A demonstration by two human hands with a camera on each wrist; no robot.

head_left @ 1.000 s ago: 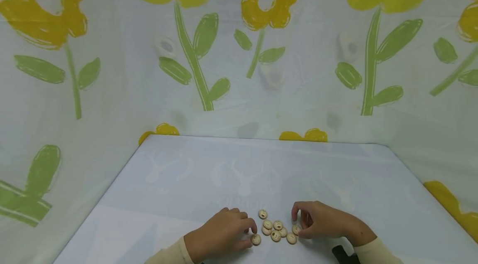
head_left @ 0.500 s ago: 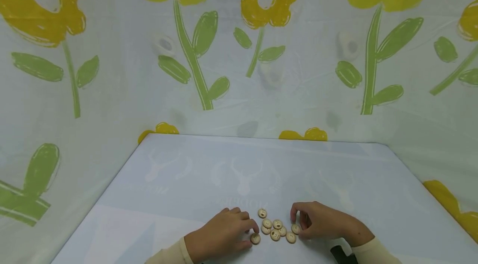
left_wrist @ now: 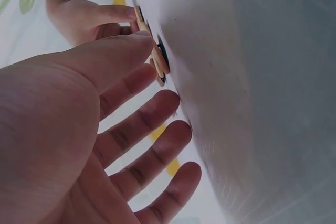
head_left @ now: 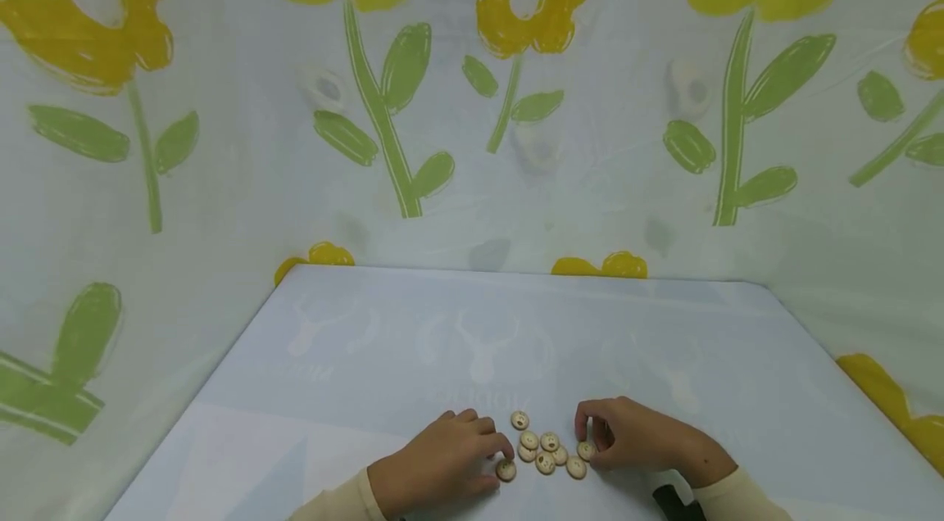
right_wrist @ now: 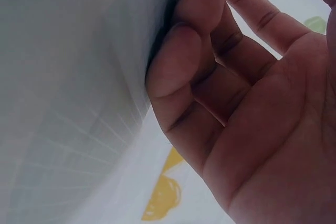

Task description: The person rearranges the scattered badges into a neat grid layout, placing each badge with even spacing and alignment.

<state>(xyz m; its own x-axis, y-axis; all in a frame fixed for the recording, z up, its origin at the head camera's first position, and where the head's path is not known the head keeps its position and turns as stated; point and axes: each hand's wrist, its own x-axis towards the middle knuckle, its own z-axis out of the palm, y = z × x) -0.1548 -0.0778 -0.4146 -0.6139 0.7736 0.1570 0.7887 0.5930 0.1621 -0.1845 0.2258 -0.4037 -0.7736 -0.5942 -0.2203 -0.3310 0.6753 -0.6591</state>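
Observation:
In the head view my left hand (head_left: 445,457) comes in from the lower left. Its thumb and index finger pinch a small round wooden disc (head_left: 506,470) by the edge; the other fingers are spread out in the left wrist view. On the right, my right hand (head_left: 636,437) holds another wooden disc (head_left: 586,451) between index finger and thumb, its other fingers curled in. Between the hands lies a loose cluster of several similar pale discs (head_left: 546,463) with dark marks, some overlapping. One single disc (head_left: 519,420) lies a little farther off. In the right wrist view the fingers hide the held disc.
A white table (head_left: 442,324) with faint printed deer heads carries the discs. Behind and at both sides hangs a white cloth (head_left: 605,177) with yellow flowers and green leaves. A black strap (head_left: 674,502) sits at the right wrist.
Almost nothing differs. Both hands stay at their discs, and the cluster lies as before; only a very slight shift of the head view shows.

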